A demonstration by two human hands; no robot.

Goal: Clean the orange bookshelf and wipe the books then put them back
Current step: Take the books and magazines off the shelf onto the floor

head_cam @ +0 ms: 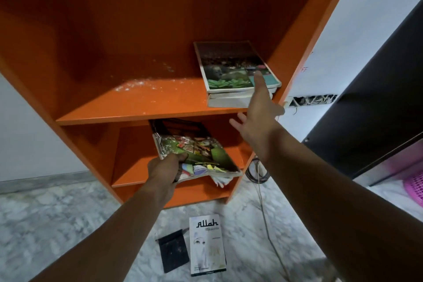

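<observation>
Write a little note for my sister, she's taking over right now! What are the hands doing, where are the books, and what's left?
Left hand: fingers gripping a colourful stack of books at the lower shelf.
Right hand: open, reaching toward the book stack lying flat at the right end of the upper shelf.
On the floor: a white book beside a dark flat thing.
Done: most of the orange bookshelf is emptied.
Left: white dust still on the upper shelf; take out the remaining books, wipe shelves and books, put them back.
</observation>
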